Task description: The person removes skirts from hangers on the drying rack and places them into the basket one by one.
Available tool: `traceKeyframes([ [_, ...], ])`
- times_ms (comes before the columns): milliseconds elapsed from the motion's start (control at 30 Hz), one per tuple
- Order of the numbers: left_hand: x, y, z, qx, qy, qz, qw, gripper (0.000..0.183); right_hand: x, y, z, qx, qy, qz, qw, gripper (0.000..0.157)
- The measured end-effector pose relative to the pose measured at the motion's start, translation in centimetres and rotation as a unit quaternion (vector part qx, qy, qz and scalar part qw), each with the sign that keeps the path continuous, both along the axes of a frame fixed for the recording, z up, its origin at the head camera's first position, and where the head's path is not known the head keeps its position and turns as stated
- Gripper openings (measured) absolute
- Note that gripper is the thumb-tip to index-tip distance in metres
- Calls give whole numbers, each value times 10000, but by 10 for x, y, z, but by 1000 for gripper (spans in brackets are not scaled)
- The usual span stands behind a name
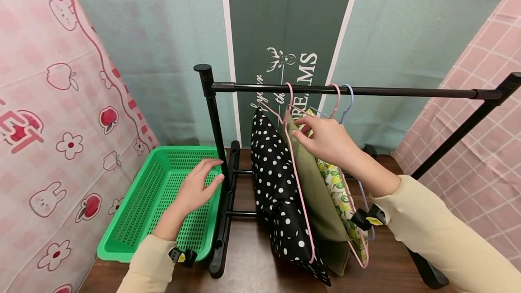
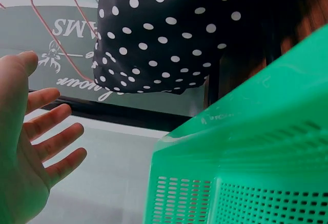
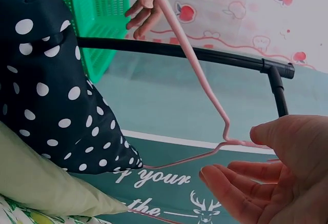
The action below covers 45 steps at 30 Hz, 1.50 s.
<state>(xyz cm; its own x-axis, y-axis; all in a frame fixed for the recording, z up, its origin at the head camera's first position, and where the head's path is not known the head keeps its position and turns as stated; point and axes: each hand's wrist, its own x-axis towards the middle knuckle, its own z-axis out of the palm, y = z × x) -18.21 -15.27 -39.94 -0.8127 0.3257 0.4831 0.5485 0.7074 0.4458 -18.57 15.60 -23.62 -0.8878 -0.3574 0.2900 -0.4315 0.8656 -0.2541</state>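
A black cushion with white polka dots [image 1: 270,171] hangs at a pink hanger [image 1: 299,189] on the rack's black bar [image 1: 252,87]. Beside it hang an olive-green cushion [image 1: 315,193] and a lemon-print cushion [image 1: 335,184]. My right hand [image 1: 329,141] is over the tops of the green and lemon-print cushions. In the right wrist view its thumb and fingers are spread near the pink hanger's neck [image 3: 230,142], a gap between them. My left hand [image 1: 197,186] hovers above a green basket [image 1: 158,238] beside the rack's left post, its fingers spread and holding nothing.
A second pink hanger hook [image 1: 336,98] and a blue hanger hook [image 1: 348,98] sit farther right on the bar. The rack's left foot [image 1: 221,248] stands next to the basket on a brown wooden surface [image 1: 248,257]. Printed curtains [image 1: 163,58] enclose the back and sides.
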Motion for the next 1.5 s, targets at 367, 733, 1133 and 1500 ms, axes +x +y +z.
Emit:
traceKeyframes([
  [367, 1, 13, -13, 262, -316, 159, 9990, 38, -12, -10, -5, 55, -57, 56, 10000, 33],
  [733, -2, 33, -21, 306, -326, 247, 9987, 35, -22, -25, -8, -21, -188, -230, 9996, 30],
  [1133, -4, 51, -31, 510, -419, 363, 9972, 32, -27, -30, -12, -206, 81, -422, 9989, 21],
  [1500, -4, 65, -39, 671, -774, 556, 9932, 33, -31, -34, -11, -144, 409, -489, 9979, 16],
])
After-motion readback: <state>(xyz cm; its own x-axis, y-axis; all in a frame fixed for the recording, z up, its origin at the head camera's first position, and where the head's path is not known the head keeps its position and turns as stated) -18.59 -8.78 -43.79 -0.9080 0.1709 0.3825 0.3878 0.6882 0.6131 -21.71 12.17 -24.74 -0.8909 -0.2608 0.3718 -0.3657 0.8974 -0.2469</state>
